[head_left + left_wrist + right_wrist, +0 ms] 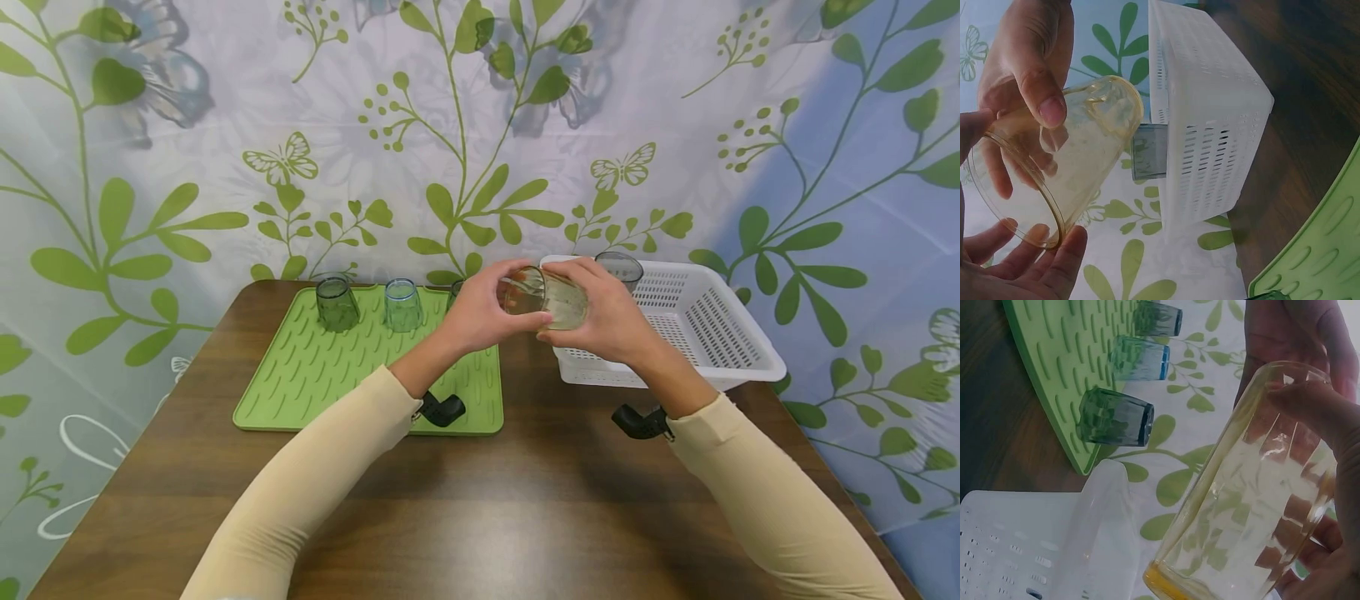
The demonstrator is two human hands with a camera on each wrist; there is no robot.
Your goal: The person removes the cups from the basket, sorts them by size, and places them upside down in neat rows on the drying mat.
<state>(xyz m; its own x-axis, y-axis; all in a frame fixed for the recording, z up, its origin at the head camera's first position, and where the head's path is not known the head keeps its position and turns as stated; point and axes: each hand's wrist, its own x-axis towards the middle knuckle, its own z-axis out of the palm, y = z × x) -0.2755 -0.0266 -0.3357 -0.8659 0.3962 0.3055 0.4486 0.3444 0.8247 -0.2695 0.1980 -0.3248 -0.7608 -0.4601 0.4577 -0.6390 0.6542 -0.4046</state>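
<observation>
A clear, yellow-tinted drinking glass [566, 302] is held on its side in the air, between my two hands. My left hand [480, 312] grips the rim end, with thumb and fingers spread around it in the left wrist view. My right hand [607, 308] holds the glass farther along, toward its base, thumb on one side and fingers on the other. On the green drying mat [300, 392] stand a dark grey glass [337, 307] and a blue-rimmed glass [403, 308]. A third, dark glass [1119, 419] is mostly hidden behind my left hand in the head view.
Behind my right hand sits a white perforated basket [738, 333], with a grey glass [621, 268] at its back left. Mat and basket stand on a brown wooden table [480, 517]. A leaf-patterned cloth [480, 125] hangs behind the table.
</observation>
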